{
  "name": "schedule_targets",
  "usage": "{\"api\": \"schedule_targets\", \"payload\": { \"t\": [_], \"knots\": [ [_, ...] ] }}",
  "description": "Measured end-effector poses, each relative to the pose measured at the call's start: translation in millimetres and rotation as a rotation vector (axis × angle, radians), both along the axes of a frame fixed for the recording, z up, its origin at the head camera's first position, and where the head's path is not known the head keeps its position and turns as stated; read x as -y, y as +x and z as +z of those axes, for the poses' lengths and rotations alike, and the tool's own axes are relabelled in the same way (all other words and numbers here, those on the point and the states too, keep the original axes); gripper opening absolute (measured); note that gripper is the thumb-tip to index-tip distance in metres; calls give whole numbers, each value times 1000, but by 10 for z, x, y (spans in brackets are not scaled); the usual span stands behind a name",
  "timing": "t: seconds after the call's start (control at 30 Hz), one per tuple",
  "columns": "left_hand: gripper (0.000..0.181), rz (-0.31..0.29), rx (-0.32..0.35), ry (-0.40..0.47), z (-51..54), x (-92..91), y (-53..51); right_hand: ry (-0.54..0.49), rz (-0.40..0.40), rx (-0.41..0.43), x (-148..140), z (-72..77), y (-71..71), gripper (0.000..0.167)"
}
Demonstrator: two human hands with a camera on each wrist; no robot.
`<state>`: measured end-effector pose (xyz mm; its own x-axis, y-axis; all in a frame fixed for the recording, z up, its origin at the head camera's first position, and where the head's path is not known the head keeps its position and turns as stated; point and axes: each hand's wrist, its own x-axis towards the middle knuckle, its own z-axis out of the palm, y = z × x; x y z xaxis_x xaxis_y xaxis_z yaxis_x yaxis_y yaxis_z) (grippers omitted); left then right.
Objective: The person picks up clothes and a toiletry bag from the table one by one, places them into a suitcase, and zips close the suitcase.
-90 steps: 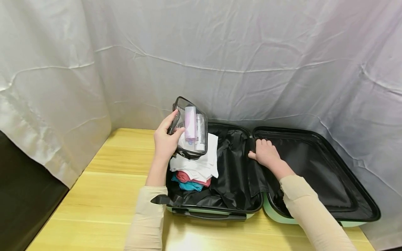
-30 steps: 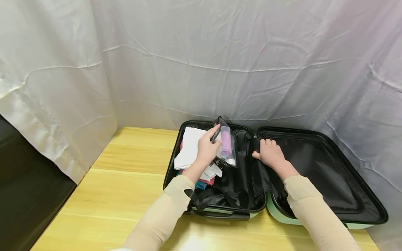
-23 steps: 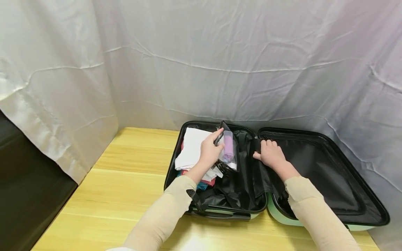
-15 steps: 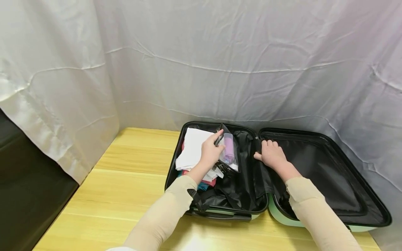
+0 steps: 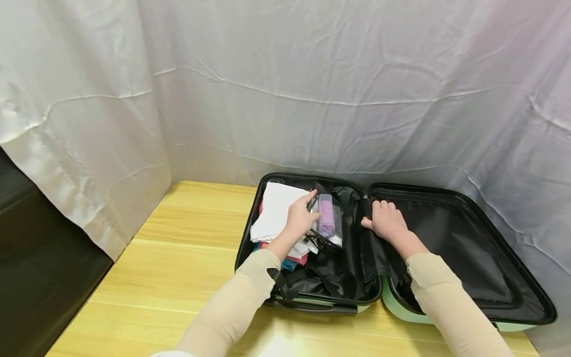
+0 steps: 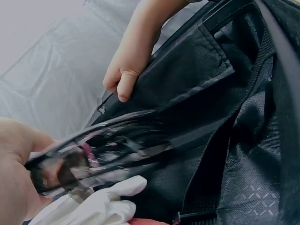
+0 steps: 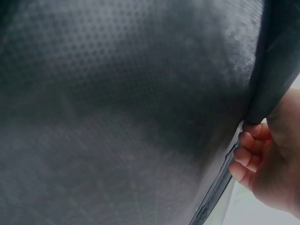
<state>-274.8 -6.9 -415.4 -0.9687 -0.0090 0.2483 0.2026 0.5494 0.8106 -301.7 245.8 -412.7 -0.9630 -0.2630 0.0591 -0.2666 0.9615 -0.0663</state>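
1. Left hand (image 5: 300, 216) is in over the suitcase (image 5: 321, 299) – thumb on one side, fingers on the other, pinching the edge of a clear pouch (image 6: 103, 154).
2. And there's the pouch: inside the suitcase's left half, just right of the folded white cloth (image 5: 274, 210). Whether its underside meets the lining, I cannot tell.
3. Through the clear plastic, a purple tube (image 5: 327, 215) shows beside a clear bottle (image 5: 337, 228) with a white cap; the left wrist view blurs the contents.
4. Under the white cloth, red cloth (image 5: 298, 259) peeks out, with blue cloth (image 5: 288, 266) at its near edge.
5. Over to the right hand (image 5: 386, 221) – fingers curled, gripping the edge of a black fabric panel (image 5: 369, 250) where the two halves meet.
6. The right half (image 5: 455, 243) lies open alongside, black-lined, pale green shell (image 5: 403, 307) showing below its rim.
7. All of it sits on a wooden table (image 5: 192, 238), pale curtain (image 5: 312, 99) behind, beige sleeves (image 5: 236, 297) reaching in from the near side.
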Motion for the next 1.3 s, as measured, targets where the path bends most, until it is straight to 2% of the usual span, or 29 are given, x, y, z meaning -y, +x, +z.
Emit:
{"api": "schedule_targets", "payload": {
  "t": [0.13, 0.3, 0.53, 0.6, 0.73, 0.87, 1.13, 1.3],
  "knots": [
    [71, -44, 74, -60, -2, -9, 8, 0, -2, -11, -2, -16, -4, 57],
    [71, -43, 100, -193, 47, -13, 45, -4, 4, -28, -6, -15, -10, 54],
    [72, 15, 135, -546, 80, -29, 108, -8, 12, -33, 5, -7, 3, 56],
    [72, 11, 141, -638, 77, -36, 114, -11, 15, -35, 8, 1, 7, 56],
    [71, -71, 149, -763, 56, -39, 130, -16, 15, -38, 7, 7, 13, 58],
    [75, -163, 178, -815, 29, -43, 149, -19, 10, -35, -3, 6, 17, 58],
    [89, -270, 281, -894, 36, -44, 214, -16, 6, -19, -26, 5, 16, 58],
    [94, -310, 322, -967, 18, -40, 242, -18, -2, -2, -32, 1, 18, 58]
  ]
}}
